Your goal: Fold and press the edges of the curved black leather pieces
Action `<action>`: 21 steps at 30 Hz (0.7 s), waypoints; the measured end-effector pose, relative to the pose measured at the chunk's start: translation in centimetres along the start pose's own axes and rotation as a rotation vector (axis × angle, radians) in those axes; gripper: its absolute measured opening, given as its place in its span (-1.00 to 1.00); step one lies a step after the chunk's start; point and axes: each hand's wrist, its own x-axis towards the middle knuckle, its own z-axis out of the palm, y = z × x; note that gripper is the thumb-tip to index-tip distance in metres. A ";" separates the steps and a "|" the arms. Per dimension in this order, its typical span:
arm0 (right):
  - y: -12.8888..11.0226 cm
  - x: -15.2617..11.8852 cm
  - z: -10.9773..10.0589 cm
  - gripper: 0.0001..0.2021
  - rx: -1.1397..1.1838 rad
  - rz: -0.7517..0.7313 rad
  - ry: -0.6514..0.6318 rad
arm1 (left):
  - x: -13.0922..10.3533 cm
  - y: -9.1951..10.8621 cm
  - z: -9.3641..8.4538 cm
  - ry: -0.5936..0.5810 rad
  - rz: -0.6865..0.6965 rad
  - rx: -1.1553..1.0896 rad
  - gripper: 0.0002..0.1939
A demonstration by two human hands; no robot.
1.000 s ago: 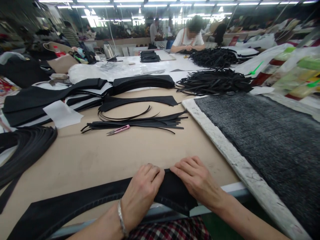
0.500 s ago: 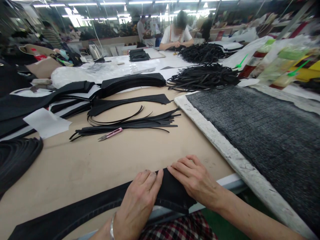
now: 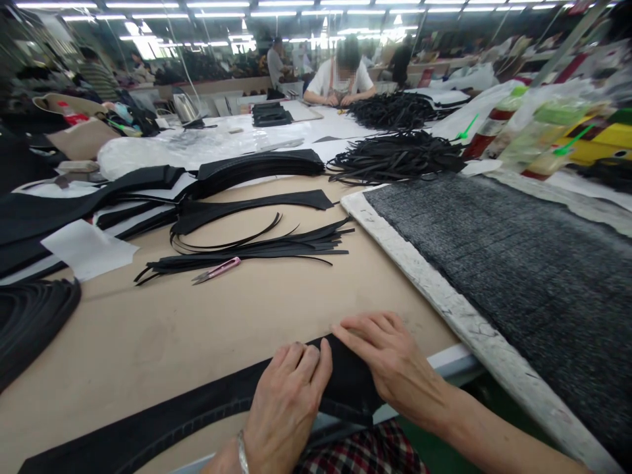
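Note:
A long curved black piece (image 3: 197, 401) lies along the near edge of the table, its right end hanging slightly over the edge. My left hand (image 3: 291, 395), with a bracelet at the wrist, presses on it with bent fingers close together. My right hand (image 3: 390, 355) grips the piece's upper edge near its right end, fingers together. The fingertips of both hands are close to each other at that edge. Beyond them lie pink-handled snips (image 3: 217, 270), a bundle of thin black strips (image 3: 266, 248) and another curved black piece (image 3: 251, 205).
A white-edged board (image 3: 424, 283) with dark textured fabric stands at the right. Stacked black pieces (image 3: 261, 170) and a pile of black strips (image 3: 399, 158) lie farther back. Bottles (image 3: 498, 122) are at the right rear. A person (image 3: 340, 79) works across the table.
My left hand has shifted slightly right along the black piece, its fingers more bent. My right hand stays at the right end. The view has shifted a little.

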 end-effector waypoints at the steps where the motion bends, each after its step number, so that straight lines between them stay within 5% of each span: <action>1: -0.2 0.0 0.0 -0.56 -0.003 -0.008 -0.033 | 0.0 0.1 0.0 0.005 -0.004 0.002 -0.45; 5: -0.5 -0.1 0.0 -0.55 -0.008 0.028 -0.094 | -0.3 0.2 0.0 0.041 -0.009 -0.006 -0.46; 12: -1.9 0.8 0.0 -0.55 0.023 0.040 0.021 | -2.3 -0.5 0.9 0.198 -0.144 -0.270 -0.47; 15: -2.8 1.3 0.9 -0.56 0.057 -0.008 -0.061 | -2.8 -0.5 1.2 0.221 -0.188 -0.311 -0.51; 21: -2.9 1.5 2.6 -0.56 -0.115 -0.083 -0.100 | -3.1 -0.4 1.3 0.229 -0.103 -0.215 -0.51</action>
